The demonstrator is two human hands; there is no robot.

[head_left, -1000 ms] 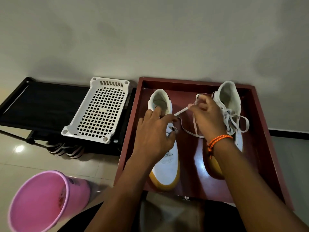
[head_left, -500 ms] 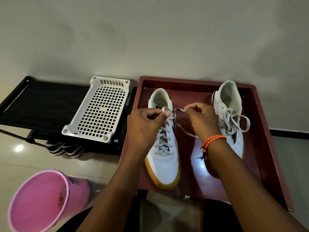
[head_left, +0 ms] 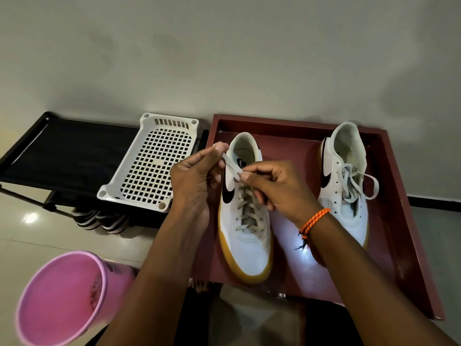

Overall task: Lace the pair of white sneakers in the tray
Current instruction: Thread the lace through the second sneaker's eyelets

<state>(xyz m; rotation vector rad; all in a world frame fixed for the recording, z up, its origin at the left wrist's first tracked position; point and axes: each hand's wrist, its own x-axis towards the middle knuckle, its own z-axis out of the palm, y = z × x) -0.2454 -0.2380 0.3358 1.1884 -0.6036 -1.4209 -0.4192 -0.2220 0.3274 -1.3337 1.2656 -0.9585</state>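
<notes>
White lace ends [head_left: 230, 167] are pinched between my two hands above the collar of the left-hand sneaker [head_left: 245, 221], which sits toe toward me in the dark red tray [head_left: 409, 221]. My left hand [head_left: 193, 181] pinches one end high between thumb and forefinger; my right hand [head_left: 272, 186], close beside it, pinches the other end. The crossings below look threaded up to the top eyelets. The second sneaker [head_left: 346, 186] stands at the tray's right side with its lace lying loose. My worry is the knot: if either pinch slackens while I cross the ends, the top crossings could loosen, or a tip could slide back through its eyelet.
</notes>
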